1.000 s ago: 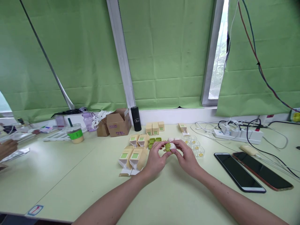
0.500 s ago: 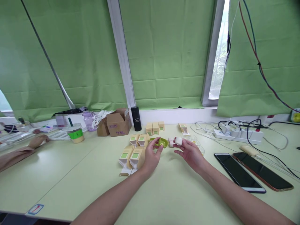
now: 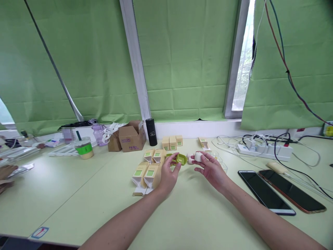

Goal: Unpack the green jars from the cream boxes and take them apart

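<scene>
My left hand (image 3: 168, 171) pinches an olive-green open case (image 3: 181, 159) between thumb and fingers; part of it is behind my fingers. In my right hand (image 3: 209, 168) is a small white rounded piece (image 3: 198, 157), gripped at the fingertips a short way right of the case. A pale pinkish-white piece (image 3: 190, 160) lies on the table just behind the gap between my hands. Several small cream boxes with green labels (image 3: 150, 172) stand to the left of my left hand, the front ones with flaps open. Clear round plastic parts (image 3: 221, 162) sit behind my right hand.
Two phones (image 3: 266, 191) lie at the right, below a white power strip (image 3: 264, 151) with tangled cables. Along the back stand a black bottle (image 3: 151, 132), a cardboard box (image 3: 132, 136) and a drink cup (image 3: 84, 148). A co-worker's hand (image 3: 7, 172) is at the far left.
My hands have barely moved, each keeping its piece. The co-worker's arm at the left has drawn back toward the edge of view, now with a shiny silvery packet at the hand.
</scene>
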Available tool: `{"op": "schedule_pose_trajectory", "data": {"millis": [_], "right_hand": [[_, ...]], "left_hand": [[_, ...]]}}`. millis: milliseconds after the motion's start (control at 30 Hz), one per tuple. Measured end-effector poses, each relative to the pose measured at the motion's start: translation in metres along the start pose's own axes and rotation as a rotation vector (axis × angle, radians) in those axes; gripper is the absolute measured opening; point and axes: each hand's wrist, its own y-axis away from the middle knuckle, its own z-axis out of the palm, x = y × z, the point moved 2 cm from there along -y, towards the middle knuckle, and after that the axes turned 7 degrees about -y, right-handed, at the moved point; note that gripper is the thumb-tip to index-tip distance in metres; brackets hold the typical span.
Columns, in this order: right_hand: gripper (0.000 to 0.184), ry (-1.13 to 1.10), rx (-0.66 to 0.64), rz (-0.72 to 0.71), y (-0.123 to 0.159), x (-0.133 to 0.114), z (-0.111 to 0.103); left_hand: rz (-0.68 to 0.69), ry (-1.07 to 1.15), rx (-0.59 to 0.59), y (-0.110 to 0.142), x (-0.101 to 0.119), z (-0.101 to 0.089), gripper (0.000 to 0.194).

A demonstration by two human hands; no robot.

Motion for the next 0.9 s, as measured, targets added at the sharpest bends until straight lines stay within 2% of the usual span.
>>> {"op": "schedule_pose_trajectory", "data": {"millis": [367,600,767,900], "right_hand": [[0.047,0.065,0.026,-0.107,-0.001,-0.002,0.003],[0.054,0.201,0.073,-0.124,-0.002,-0.005,0.001],[0.057,0.345,0.141,-0.242,-0.007,-0.007,-0.007],[0.050,0.504,0.199,-0.360,-0.012,-0.010,-0.017]], "left_hand": [[0.041,-0.051,-0.011,0.001,0.005,-0.001,0.040],[0.061,-0.066,-0.004,0.001,0.006,-0.001,0.040],[0.072,-0.056,0.001,0.002,0.007,-0.001,0.039],[0.085,-0.063,0.006,0.002,0.007,-0.001,0.039]]}}
